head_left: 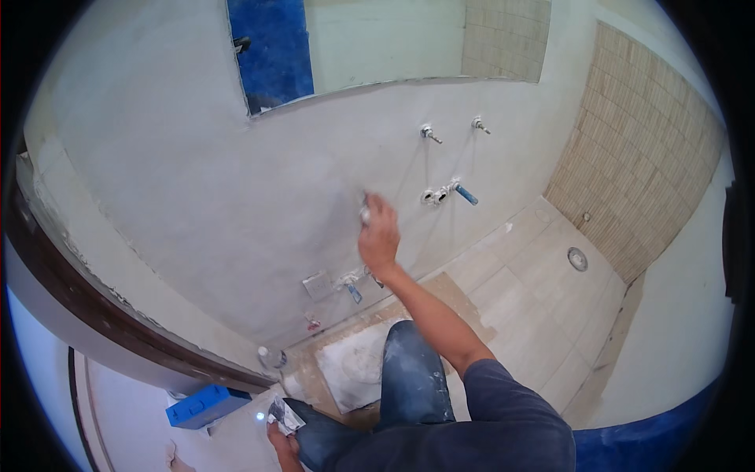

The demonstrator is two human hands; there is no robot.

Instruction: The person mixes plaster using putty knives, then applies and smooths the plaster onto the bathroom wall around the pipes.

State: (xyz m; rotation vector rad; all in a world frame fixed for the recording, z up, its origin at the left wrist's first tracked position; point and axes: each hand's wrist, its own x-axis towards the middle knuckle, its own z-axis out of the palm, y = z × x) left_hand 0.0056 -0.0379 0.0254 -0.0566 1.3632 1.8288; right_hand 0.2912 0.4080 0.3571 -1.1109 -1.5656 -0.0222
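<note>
My right hand (381, 232) is raised to the grey-white wall (259, 185), its fingers closed on a small pale tool (364, 212). Motion and the fingers hide most of that tool, so its kind is unclear. Low at the left, beside my knee, my left hand (285, 445) grips a flat metal blade (285, 415) smeared with white paste. Its handle does not show. Below my right hand, a white wall box (318, 285) and a valve with a blue end (351, 288) stick out of the wall.
Pipe stubs (430, 134) and a blue-capped pipe (465, 193) jut from the wall. A mirror (393, 43) hangs above. A white bag (354, 366), a clear bottle (272, 358) and a blue box (207, 406) sit low down. A drain (577, 259) lies in the tiled floor.
</note>
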